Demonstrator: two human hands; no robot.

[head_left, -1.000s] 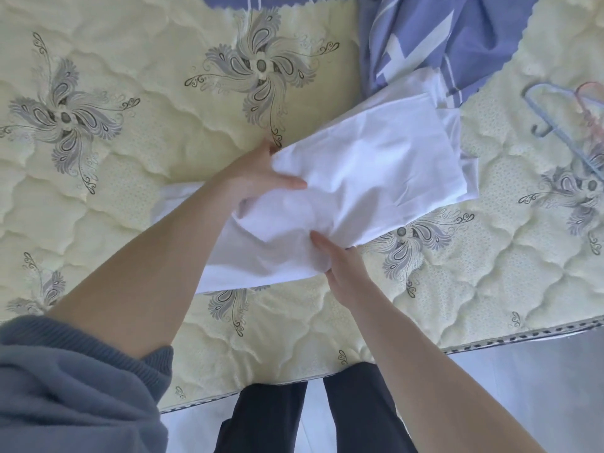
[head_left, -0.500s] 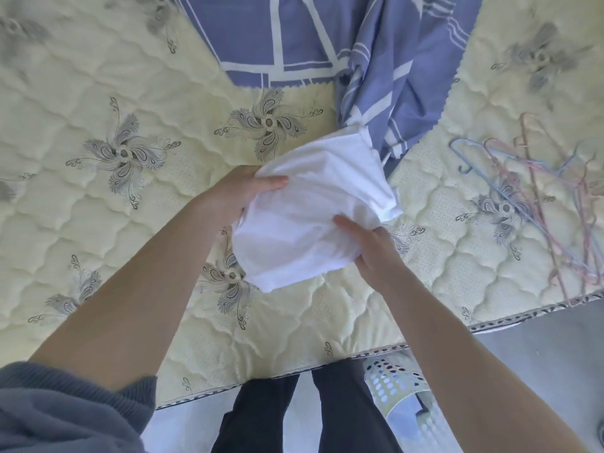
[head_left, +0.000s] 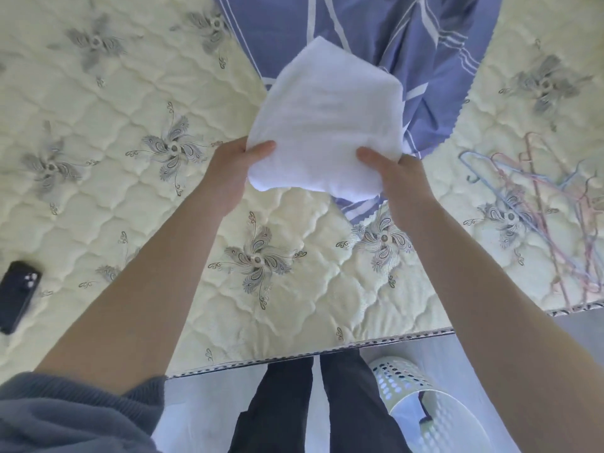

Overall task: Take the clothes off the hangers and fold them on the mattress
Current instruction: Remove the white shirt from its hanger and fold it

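A folded white garment [head_left: 327, 119] is held up above the cream quilted mattress [head_left: 108, 132]. My left hand [head_left: 232, 171] grips its near left corner, thumb on top. My right hand [head_left: 397, 178] grips the near right corner the same way. Behind and partly under the garment lies a blue cloth with white stripes [head_left: 385, 37]. A loose pile of thin wire hangers [head_left: 539, 204], blue and pink, lies on the mattress at the right.
A black phone [head_left: 18, 291] lies on the mattress at the far left. On the grey floor by my legs, below the mattress's front edge, stands a pale perforated laundry basket [head_left: 421, 400].
The white garment has gone from lying spread on the mattress to a compact fold lifted in both hands. The view has tilted up, showing more of the mattress, the phone and the basket.
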